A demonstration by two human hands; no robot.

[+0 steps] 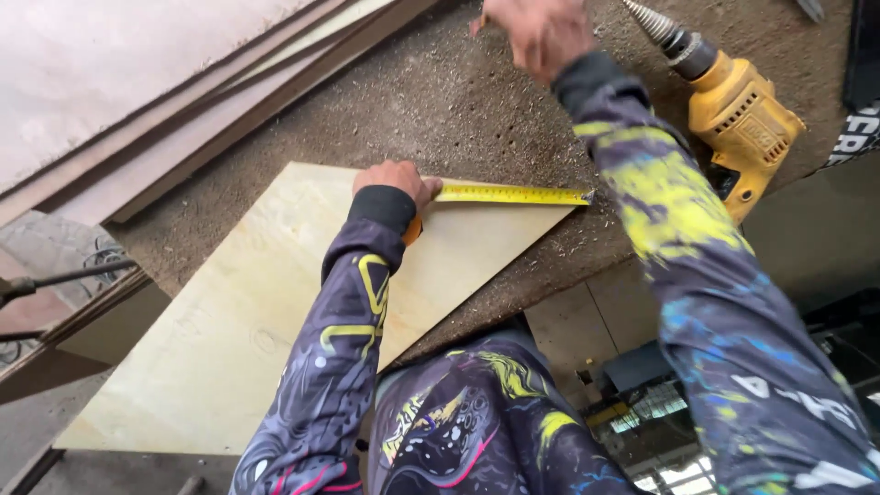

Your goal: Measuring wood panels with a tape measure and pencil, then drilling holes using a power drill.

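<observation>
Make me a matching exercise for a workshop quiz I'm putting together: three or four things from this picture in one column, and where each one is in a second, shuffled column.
Things
1. yellow tape measure blade
2. yellow electric drill with stepped bit
3. left hand
4. right hand

Places
A. raised over the sawdust-strewn bench top, at the top edge of the view
B. stretched along the far edge of the pale plywood sheet
C. lying on the bench to the right of the sheet
D. pressed on the sheet, at the tape's near end

Pairs: 1-B, 2-C, 3-D, 4-A
</observation>
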